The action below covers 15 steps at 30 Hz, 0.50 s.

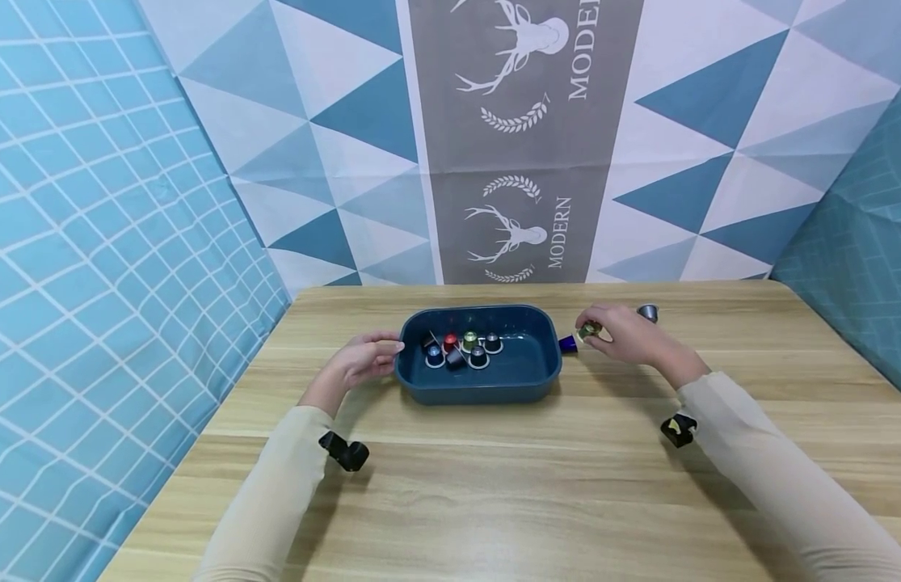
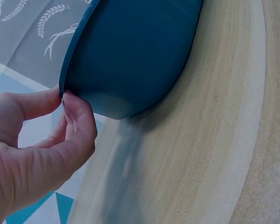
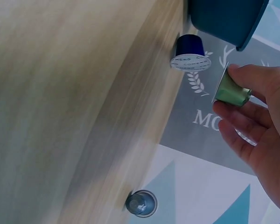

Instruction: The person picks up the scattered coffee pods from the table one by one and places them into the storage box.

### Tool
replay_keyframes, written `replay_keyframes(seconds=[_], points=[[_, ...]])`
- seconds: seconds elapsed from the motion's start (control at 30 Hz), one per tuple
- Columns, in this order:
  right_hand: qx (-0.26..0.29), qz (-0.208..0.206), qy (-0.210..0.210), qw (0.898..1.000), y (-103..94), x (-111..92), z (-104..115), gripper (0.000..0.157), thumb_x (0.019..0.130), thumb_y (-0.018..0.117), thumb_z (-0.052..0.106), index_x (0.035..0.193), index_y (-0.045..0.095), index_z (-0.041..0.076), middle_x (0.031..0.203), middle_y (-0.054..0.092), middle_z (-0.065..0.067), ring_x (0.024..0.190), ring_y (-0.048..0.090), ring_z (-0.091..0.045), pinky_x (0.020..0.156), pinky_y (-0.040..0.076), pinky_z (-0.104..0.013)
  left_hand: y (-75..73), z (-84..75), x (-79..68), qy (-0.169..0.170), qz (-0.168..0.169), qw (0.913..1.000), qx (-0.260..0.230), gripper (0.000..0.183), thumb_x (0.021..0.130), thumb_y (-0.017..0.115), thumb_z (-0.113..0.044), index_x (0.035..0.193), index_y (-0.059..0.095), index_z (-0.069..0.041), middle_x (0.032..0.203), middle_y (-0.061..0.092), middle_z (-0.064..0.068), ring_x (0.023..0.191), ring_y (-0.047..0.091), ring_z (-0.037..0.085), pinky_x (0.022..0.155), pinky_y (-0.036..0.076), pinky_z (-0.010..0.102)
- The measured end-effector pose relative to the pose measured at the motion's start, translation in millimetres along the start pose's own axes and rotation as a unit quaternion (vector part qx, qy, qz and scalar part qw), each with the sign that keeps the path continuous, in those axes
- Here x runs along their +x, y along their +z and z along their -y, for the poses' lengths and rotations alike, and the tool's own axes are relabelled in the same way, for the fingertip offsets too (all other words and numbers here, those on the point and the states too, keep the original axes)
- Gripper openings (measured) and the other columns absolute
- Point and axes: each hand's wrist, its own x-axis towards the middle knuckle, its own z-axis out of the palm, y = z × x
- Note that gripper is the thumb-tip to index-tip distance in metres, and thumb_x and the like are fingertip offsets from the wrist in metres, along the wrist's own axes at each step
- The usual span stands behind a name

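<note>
A dark blue rectangular bin (image 1: 479,394) stands on the table with several coffee capsules inside, among them a red capsule (image 1: 450,342) and a green one (image 1: 470,340). At the bin's left end my left hand (image 1: 366,357) pinches the rim between thumb and fingers, as the left wrist view shows. My right hand (image 1: 625,333) holds a green coffee capsule (image 3: 232,90) between thumb and fingers, off the table to the right of the bin. Below it, close to the bin's right end, lies a dark blue capsule (image 3: 190,52).
A grey capsule (image 1: 648,313) sits on the table behind the right hand. The wooden table (image 1: 479,493) extends toward me in front of the bin. Patterned cloth (image 1: 519,145) hangs behind the table's far edge, and blue checked cloth (image 1: 94,242) hangs at the left.
</note>
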Motion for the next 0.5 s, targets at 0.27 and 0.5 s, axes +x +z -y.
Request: replay_keyframes(seconds=[0.27, 0.5], points=[[0.001, -0.007, -0.021, 1.000, -8.3, 2, 7, 0.019, 0.082, 0.072, 0.001, 0.100, 0.065, -0.001, 0.093, 0.068, -0.011, 0.083, 0.065, -0.021, 0.074, 0.055, -0.040, -2.1, -3.5, 1.5, 0.001, 0.002, 1.0000, -0.001, 0.046, 0.097, 0.054, -0.010, 0.139, 0.037, 0.000, 0.085, 0.064, -0.004, 0.075, 0.061, 0.005, 0.069, 0.051, 0.019], [0.008, 0.003, -0.014, 1.000, -19.0, 4, 15, 0.020, 0.082, 0.072, 0.001, 0.101, 0.065, -0.001, 0.093, 0.067, -0.011, 0.083, 0.065, -0.022, 0.076, 0.056, -0.043, -1.3, -2.6, 0.7, -0.006, 0.008, 1.0000, -0.001, 0.044, 0.096, 0.055, -0.009, 0.136, 0.039, 0.000, 0.083, 0.064, -0.005, 0.073, 0.061, 0.004, 0.068, 0.050, 0.018]])
